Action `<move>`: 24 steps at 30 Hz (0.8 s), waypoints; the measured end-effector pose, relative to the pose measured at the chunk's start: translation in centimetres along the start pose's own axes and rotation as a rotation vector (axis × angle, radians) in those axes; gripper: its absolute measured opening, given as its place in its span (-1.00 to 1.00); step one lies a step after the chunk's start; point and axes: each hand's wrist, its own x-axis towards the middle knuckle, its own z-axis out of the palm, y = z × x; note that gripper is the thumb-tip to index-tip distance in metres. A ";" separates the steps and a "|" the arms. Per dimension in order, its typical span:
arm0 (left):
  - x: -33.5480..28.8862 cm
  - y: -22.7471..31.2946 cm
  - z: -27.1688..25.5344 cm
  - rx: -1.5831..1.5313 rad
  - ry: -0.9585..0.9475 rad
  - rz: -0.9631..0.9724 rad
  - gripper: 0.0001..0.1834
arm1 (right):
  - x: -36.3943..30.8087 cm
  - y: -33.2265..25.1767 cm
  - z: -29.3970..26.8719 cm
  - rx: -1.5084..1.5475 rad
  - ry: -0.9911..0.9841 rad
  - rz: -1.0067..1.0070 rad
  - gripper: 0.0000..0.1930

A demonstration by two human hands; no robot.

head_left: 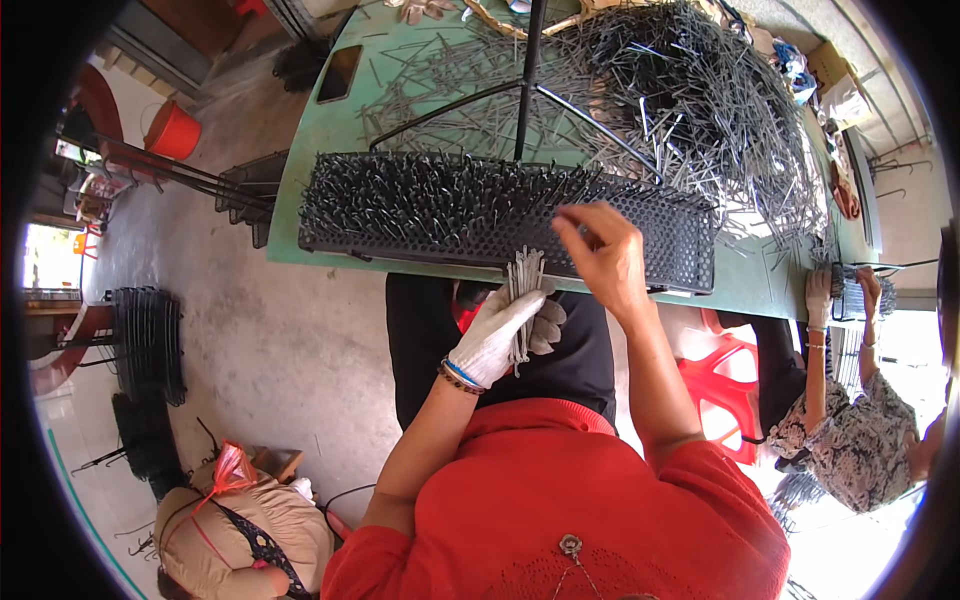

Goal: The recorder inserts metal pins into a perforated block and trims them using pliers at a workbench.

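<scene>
My left hand (497,335), in a white knit glove, is closed round a bundle of thin grey metal rods (525,280), held upright at the table's front edge. My bare right hand (610,260) is over the front of a long black perforated rack (660,240). Its fingers are bent together at the tips; whatever they may hold is too small to make out. Black hooked rods (400,200) stand packed in the holes of the rack's left and middle part, while bare holes show at its right end.
A large heap of loose metal rods (690,100) covers the back right of the green table (290,215). A black metal frame (525,100) rises behind the rack. A phone (340,74) lies at the left. Two other people work nearby; red stools (725,380) stand at the right.
</scene>
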 end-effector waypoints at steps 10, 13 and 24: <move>0.4 -0.4 -0.1 0.062 0.056 -0.010 -0.73 | -2.6 1.8 0.3 0.489 -0.223 0.536 -0.80; 0.5 -0.7 -0.3 0.045 0.084 -0.012 -0.74 | -1.9 1.9 -0.1 0.512 -0.045 0.482 -0.81; 0.3 -0.7 0.0 0.064 0.096 -0.022 -0.78 | 1.9 2.2 2.4 0.144 0.279 -0.099 -0.89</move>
